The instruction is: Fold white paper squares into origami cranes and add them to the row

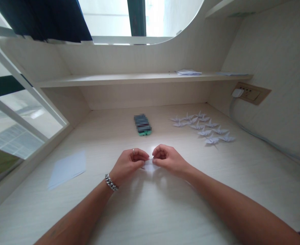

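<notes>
My left hand [128,164] and right hand [168,160] pinch a small white folded paper [150,165] over the pale wooden bench [264,190], near rows of white origami cranes [203,127].

Here's the phone [142,125] on the bench [244,194], paper cranes [202,127] lined up to its right, paper sheets [67,169] off left and nearer, a shelf [139,80] behind it, and out in front, a folded paper [150,165] between the left hand [128,165] and right hand [169,160]!
</notes>
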Demonstrator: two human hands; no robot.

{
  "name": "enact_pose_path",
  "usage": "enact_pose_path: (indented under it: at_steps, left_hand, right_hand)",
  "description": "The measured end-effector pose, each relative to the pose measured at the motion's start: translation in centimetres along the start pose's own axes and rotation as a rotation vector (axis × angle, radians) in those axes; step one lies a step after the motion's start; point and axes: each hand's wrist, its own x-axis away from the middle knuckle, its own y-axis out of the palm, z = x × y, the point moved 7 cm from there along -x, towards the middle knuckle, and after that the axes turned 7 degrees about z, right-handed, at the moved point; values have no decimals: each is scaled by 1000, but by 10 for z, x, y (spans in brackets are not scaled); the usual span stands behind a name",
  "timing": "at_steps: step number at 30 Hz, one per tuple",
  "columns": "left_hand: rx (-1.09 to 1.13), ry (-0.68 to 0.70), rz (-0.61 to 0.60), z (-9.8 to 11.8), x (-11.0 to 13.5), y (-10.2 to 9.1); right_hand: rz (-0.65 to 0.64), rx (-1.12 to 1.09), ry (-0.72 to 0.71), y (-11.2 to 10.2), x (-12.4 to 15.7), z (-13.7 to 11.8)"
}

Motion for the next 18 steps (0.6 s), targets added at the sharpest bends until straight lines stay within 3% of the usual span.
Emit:
enact_pose_path:
  at_steps: [6, 10, 18]
  left_hand:
    - [-8, 34, 15, 2, 1, 3]
    - [17, -2, 83, 5, 1, -1]
    - [54, -63, 106, 1, 1, -3]
  right_hand:
    - [-13, -43, 10, -1, -1, 3]
    - [-2, -121, 47, -4, -3, 6]
    - [44, -145, 89, -9, -6, 15]
